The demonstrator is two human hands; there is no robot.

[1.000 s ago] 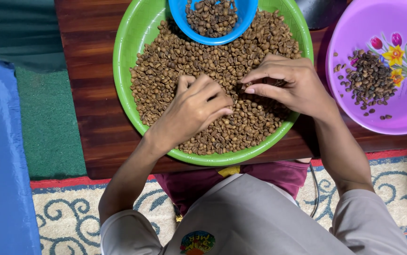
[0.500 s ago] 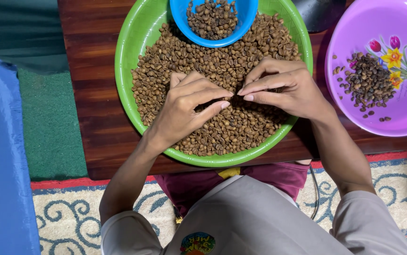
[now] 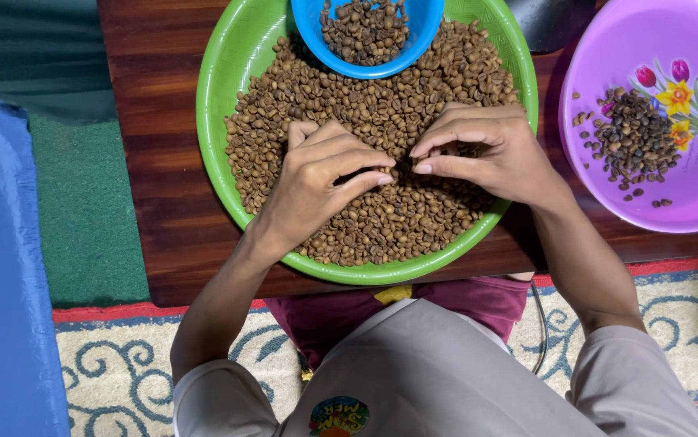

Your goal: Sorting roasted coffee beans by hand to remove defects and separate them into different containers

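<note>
Sorting: your left hand (image 3: 316, 182) and right hand (image 3: 486, 154), fingers narrowly pinched, rest on brown beans (image 3: 349, 105) in the green bowl (image 3: 213, 129). Blue bowl (image 3: 365, 36) at 12 o'clock, purple bowl (image 3: 689, 202) at 3. Risk: a careless sweep flicks beans onto the table (image 3: 163, 202).

I see both hands down in the green basin (image 3: 219, 105), which sits on the wooden table (image 3: 163, 202) near its front edge and is spread with brown coffee beans (image 3: 324, 97). My left hand (image 3: 316, 182) lies on the beans with its fingers bent, fingertips pointing right; my right hand (image 3: 490, 154) lies opposite, fingertips pointing left — the two sets nearly meet at the basin's middle. Whether either pinches a bean, I cannot tell. A small blue bowl (image 3: 426, 28) of beans rests at the basin's far rim. Toward the table's right edge stands a purple basin (image 3: 608, 57) with a flower print — it holds a small heap of darker beans (image 3: 632, 137).
</note>
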